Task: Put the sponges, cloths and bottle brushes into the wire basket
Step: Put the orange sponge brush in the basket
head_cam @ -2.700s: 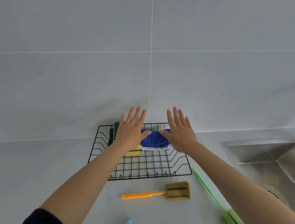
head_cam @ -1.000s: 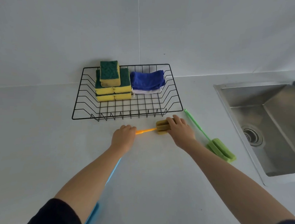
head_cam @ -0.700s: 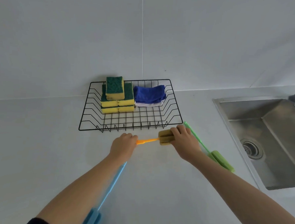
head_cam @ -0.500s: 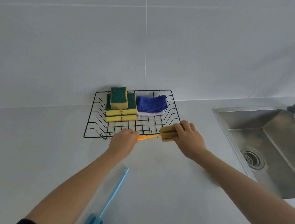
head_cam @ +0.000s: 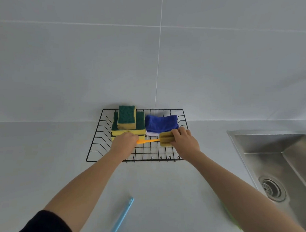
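Note:
A black wire basket (head_cam: 96,143) stands on the counter against the tiled wall. Inside it, a stack of yellow-and-green sponges (head_cam: 127,119) sits at the back left and a folded blue cloth (head_cam: 159,123) lies at the back right over a white one. An orange-handled bottle brush (head_cam: 148,141) with an olive sponge head hangs level over the basket's middle. My left hand (head_cam: 124,142) grips its handle end and my right hand (head_cam: 184,141) grips its sponge head. A blue brush handle (head_cam: 122,218) lies on the counter near me. A green brush (head_cam: 229,214) peeks out under my right forearm.
A steel sink (head_cam: 276,159) with a round drain is set into the counter on the right. The grey tiled wall rises directly behind the basket. Grey countertop (head_cam: 32,163) stretches to the left of the basket.
Both hands lifted the orange brush off the counter and carried it away from me, from in front of the basket to over its middle. The head camera tilted upward.

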Tool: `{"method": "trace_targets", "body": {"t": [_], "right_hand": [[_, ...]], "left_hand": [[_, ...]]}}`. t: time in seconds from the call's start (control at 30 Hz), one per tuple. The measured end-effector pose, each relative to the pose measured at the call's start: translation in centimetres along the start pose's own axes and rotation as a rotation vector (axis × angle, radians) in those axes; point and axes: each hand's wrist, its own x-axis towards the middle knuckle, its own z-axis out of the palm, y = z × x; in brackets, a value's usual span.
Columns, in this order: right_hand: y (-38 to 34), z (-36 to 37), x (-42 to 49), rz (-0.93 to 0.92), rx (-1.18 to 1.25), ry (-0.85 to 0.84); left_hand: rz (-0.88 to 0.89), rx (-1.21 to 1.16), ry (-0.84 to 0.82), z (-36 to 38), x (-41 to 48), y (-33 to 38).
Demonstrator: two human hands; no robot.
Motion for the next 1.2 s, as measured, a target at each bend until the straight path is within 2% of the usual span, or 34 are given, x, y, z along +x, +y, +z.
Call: {"method": "trace_targets", "body": {"t": [0.2,0.43,0.7,0.93,1.03,1.2], "right_hand": [[-0.1,2.4,2.8,-0.044,-0.061,-0.092],[0.3,4.5,4.6,-0.046,-0.091,-0.145],[-0.1,5.9,5.1,-0.012,-0.022,-0.148],[-0.1,5.4,5.0,-0.047,-0.043,-0.182],[-0.1,4.7,4.9,-0.089,-0.096,-0.217],[-0.1,2.2,3.8,-0.061,-0.104,-0.198]], "left_hand": [[-0.028,0.117,-0.162,2.6,2.6,-0.2],[-0.034,0.195,-0.199,4.1,4.4,0.3],[-0.112,0.140,-0.200,5.4,5.0,0.8],[-0.205,-0.029,-0.220,5.4,5.1,0.6],[-0.235,-0.107,-0.196,4.5,4.9,0.5],[-0.170,-0.189,-0.034,2.2,4.3,0.8]]}}
